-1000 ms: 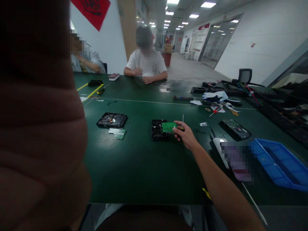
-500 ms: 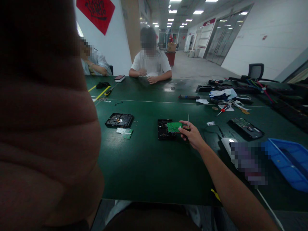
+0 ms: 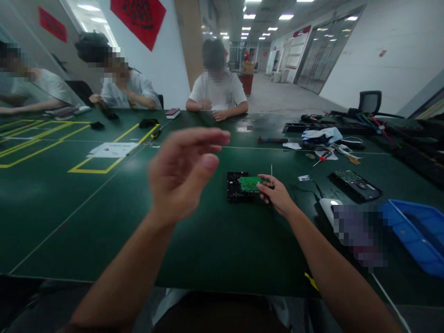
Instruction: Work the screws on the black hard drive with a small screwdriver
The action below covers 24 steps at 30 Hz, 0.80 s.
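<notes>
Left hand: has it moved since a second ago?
Yes. Judged against the black drive, the left hand has moved rightward and away from the camera, nearer the drive.

I'm standing in an office that's doubling as an electronics workshop: rows of ceiling lights (image 3: 249,16) are shining, glass doors (image 3: 314,55) are standing along one side, people (image 3: 217,90) are sitting at a green tabletop (image 3: 215,259), and hard drives (image 3: 234,188), a screwdriver (image 3: 322,158) and coloured wires (image 3: 379,128) are lying on it.
</notes>
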Motion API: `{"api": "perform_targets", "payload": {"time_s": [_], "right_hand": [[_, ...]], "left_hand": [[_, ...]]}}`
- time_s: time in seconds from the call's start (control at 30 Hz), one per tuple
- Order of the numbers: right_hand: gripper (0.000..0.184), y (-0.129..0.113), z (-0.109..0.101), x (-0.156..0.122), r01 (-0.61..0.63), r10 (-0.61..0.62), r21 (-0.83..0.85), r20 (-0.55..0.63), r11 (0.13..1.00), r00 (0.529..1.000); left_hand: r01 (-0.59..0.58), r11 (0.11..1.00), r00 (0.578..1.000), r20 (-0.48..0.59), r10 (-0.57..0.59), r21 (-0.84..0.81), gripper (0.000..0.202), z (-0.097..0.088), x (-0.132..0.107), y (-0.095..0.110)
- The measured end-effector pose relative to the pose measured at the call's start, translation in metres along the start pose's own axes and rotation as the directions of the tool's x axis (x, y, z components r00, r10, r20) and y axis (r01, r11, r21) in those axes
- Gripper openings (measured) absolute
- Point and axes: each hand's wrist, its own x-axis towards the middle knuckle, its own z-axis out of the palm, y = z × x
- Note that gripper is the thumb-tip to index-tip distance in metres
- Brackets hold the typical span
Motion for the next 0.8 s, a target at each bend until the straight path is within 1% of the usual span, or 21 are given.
{"api": "perform_targets", "payload": {"time_s": [0.03, 0.07, 0.13, 0.17, 0.2, 0.23, 0.27, 0.3, 0.37, 0.5, 0.57, 0.63, 0.67, 0.7, 0.8], "right_hand": [[0.066, 0.0, 0.0, 0.0, 0.0, 0.0, 0.001, 0.017, 1.0, 1.0], [0.066, 0.0, 0.001, -0.001, 0.001, -0.001, 0.001, 0.029, 1.0, 1.0], [0.065, 0.001, 0.002, -0.001, -0.006, 0.006, -0.007, 0.051, 1.0, 0.999], [0.065, 0.001, 0.003, -0.002, -0.012, 0.012, -0.013, 0.059, 1.0, 0.998], [0.065, 0.001, 0.003, -0.003, -0.019, 0.021, -0.022, 0.072, 1.0, 0.997], [0.064, 0.0, 0.004, -0.003, -0.021, 0.023, -0.03, 0.076, 0.999, 0.997], [0.064, 0.0, 0.004, -0.004, -0.021, 0.025, -0.04, 0.082, 0.999, 0.996], [0.064, -0.001, 0.005, -0.005, -0.021, 0.025, -0.05, 0.085, 0.999, 0.996], [0.063, -0.003, 0.006, -0.006, -0.02, 0.027, -0.071, 0.097, 0.997, 0.995], [0.056, -0.005, 0.009, -0.008, -0.031, 0.045, -0.113, 0.123, 0.993, 0.991], [0.055, -0.005, 0.011, -0.009, -0.038, 0.055, -0.114, 0.144, 0.993, 0.988], [0.056, -0.006, 0.013, -0.011, -0.05, 0.067, -0.096, 0.177, 0.994, 0.982], [0.058, -0.006, 0.013, -0.011, -0.057, 0.072, -0.083, 0.19, 0.995, 0.979], [0.06, -0.006, 0.014, -0.011, -0.066, 0.079, -0.073, 0.202, 0.995, 0.976], [0.07, -0.006, 0.013, -0.012, -0.082, 0.097, -0.074, 0.231, 0.994, 0.968]], "left_hand": [[0.048, 0.999, 0.995, 0.087, -0.049, 0.011, 0.03, 0.01, -0.009, -0.017], [0.112, 0.992, 0.985, 0.128, -0.119, 0.06, 0.024, 0.02, -0.02, -0.038], [0.223, 0.954, 0.964, 0.097, -0.246, 0.199, 0.019, 0.038, -0.047, -0.082], [0.248, 0.93, 0.955, 0.09, -0.281, 0.27, 0.018, 0.046, -0.06, -0.101], [0.242, 0.914, 0.952, 0.103, -0.288, 0.327, 0.018, 0.051, -0.072, -0.118], [0.216, 0.906, 0.949, 0.139, -0.283, 0.365, 0.019, 0.055, -0.082, -0.131], [0.183, 0.902, 0.944, 0.187, -0.273, 0.392, 0.021, 0.057, -0.089, -0.14], [0.155, 0.896, 0.937, 0.226, -0.266, 0.416, 0.025, 0.057, -0.094, -0.146], [0.126, 0.881, 0.925, 0.267, -0.27, 0.456, 0.03, 0.056, -0.098, -0.15], [0.06, 0.863, 0.888, 0.368, -0.276, 0.502, 0.035, 0.05, -0.102, -0.144], [0.037, 0.863, 0.868, 0.412, -0.277, 0.503, 0.049, 0.049, -0.105, -0.141], [0.038, 0.861, 0.853, 0.432, -0.293, 0.508, 0.063, 0.05, -0.107, -0.14], [0.044, 0.859, 0.85, 0.432, -0.3, 0.509, 0.066, 0.051, -0.108, -0.14], [0.049, 0.858, 0.851, 0.429, -0.304, 0.511, 0.067, 0.051, -0.109, -0.141], [0.048, 0.861, 0.866, 0.41, -0.288, 0.506, 0.059, 0.052, -0.108, -0.145]]}}
